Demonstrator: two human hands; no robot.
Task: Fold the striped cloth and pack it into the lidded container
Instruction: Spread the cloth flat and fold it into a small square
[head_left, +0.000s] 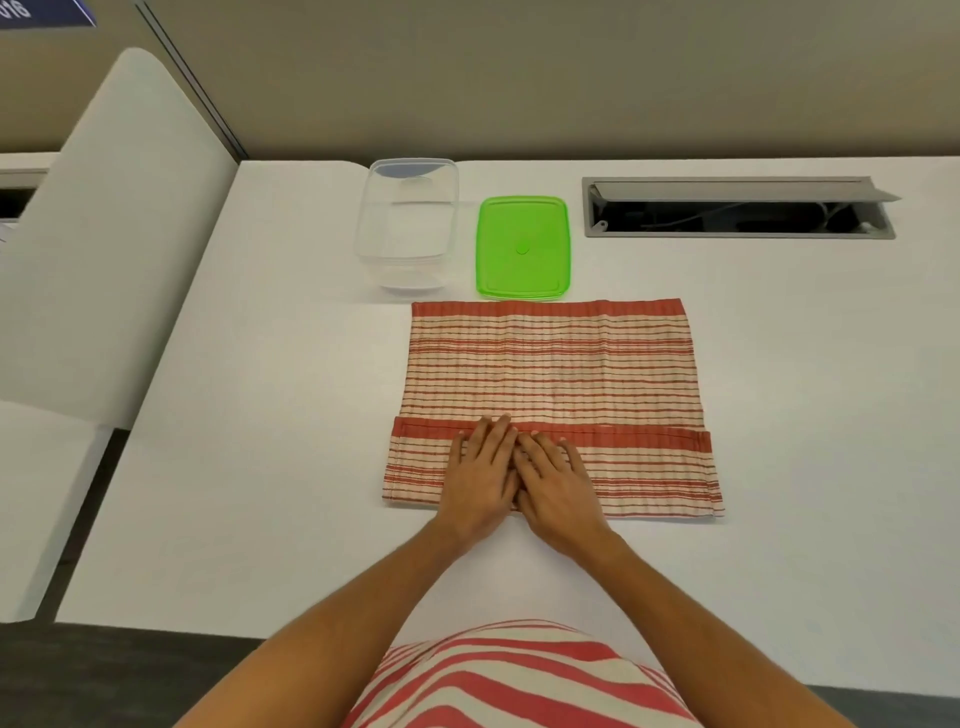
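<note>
A red-and-cream striped cloth (553, 374) lies flat on the white table (260, 415). Its near edge is folded over into a band about a third of the cloth deep. My left hand (480, 473) and my right hand (556, 478) rest palm down, side by side, on the middle of that folded band, fingers flat and together, holding nothing. Behind the cloth stands a clear plastic container (408, 223), without its lid and with nothing inside. Its green lid (523, 247) lies flat on the table just right of it, touching the cloth's far edge.
An open cable hatch (737, 208) is set into the table at the back right. A white partition panel (109, 218) stands along the left side. A beige wall closes off the back. The table's front edge lies near my body.
</note>
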